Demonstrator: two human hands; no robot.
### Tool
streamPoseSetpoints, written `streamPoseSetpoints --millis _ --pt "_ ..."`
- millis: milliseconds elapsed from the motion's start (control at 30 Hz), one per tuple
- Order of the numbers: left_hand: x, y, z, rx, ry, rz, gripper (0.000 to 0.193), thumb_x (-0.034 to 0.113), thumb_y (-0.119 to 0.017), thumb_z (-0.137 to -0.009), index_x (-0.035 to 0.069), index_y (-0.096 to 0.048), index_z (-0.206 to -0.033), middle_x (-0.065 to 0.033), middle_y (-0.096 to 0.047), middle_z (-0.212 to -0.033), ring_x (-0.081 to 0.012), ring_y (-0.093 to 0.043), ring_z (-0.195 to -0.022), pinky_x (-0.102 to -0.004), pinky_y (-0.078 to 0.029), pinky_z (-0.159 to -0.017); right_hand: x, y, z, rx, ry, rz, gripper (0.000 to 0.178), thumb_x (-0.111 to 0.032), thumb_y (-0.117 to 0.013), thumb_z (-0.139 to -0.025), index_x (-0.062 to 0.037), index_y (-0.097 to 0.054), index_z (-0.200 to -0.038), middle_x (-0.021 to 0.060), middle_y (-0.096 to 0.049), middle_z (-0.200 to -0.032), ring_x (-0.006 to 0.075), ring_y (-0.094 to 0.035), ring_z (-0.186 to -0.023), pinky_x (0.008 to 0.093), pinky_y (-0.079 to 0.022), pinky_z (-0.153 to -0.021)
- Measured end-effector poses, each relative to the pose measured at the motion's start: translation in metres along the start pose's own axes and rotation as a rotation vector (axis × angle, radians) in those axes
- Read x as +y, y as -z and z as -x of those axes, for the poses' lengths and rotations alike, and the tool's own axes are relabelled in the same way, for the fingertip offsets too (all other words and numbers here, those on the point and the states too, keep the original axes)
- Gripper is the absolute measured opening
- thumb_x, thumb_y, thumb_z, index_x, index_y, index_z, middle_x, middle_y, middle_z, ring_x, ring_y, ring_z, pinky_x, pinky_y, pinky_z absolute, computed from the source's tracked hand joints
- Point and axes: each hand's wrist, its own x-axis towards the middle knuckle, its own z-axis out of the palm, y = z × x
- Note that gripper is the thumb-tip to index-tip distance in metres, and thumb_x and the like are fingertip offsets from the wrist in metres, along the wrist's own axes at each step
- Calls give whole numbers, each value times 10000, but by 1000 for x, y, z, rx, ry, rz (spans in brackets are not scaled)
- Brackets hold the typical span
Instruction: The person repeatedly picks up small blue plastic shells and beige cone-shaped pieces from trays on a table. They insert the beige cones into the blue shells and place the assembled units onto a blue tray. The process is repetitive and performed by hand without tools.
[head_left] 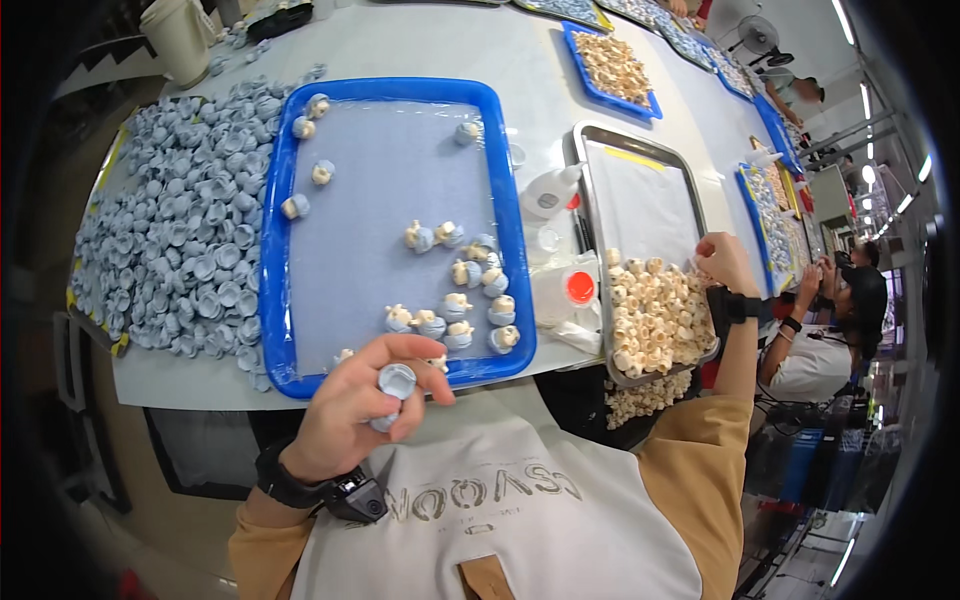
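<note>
Left hand (350,410) holds a small grey cap (396,381); right hand (725,262) reaches into the metal tray (640,190).

The cap sits pinched between thumb and fingers near the blue tray (390,90), its round open face up toward the camera. The blue tray holds scattered assembled grey-and-cream pieces (470,300); the metal tray holds cream parts (655,320). The right grip is curled over them; whether it holds one, I cannot tell. Loose grey caps (180,230) heap on the counter (450,40).

We wore tan sleeves (700,480), a pale grey apron (520,530) with printed lettering, and black wristbands (285,485) on both wrists.
</note>
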Motion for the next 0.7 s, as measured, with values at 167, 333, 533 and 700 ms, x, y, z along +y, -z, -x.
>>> streamPoseSetpoints --millis 167,333,533,700 --pt "-1 -9 2 13 11 -90 411 76 -443 -805 -41 -415 -1199 -268 -581 -1004 -90 -444 -544 -226 -393 -567 -93 42 42 273 146 -541 145 -18 -598 -761 23 -586 -899 90 -596 -880 154 -564 -708 277 -465 -672" --pt "-4 -8 -3 -17 22 -188 332 106 -455 -845 -52 -528 -1129 -222 -595 -1002 -75 -421 -558 -212 -381 -558 -186 59 102 194 523 -817 297 107 -561 -688 6 -622 -961 102 -547 -935 144 -570 -719 251 -456 -660" --pt "-5 -10 1 100 -109 -622 407 166 -557 -853 -50 -528 -1196 -48 -575 -788 -54 -426 -576 -194 -352 -518 -227 47 106 258 356 -769 237 23 -674 -696 -14 -641 -928 90 -607 -843 189 -592 -726 277 -467 -640" --pt "-8 -14 0 55 -157 -525 430 204 -551 -885 -21 -498 -1248 -25 -586 -829 -43 -459 -650 -184 -370 -578 -227 46 96 311 455 -576 191 14 -666 -693 -33 -643 -876 86 -626 -854 247 -576 -795 327 -464 -690"
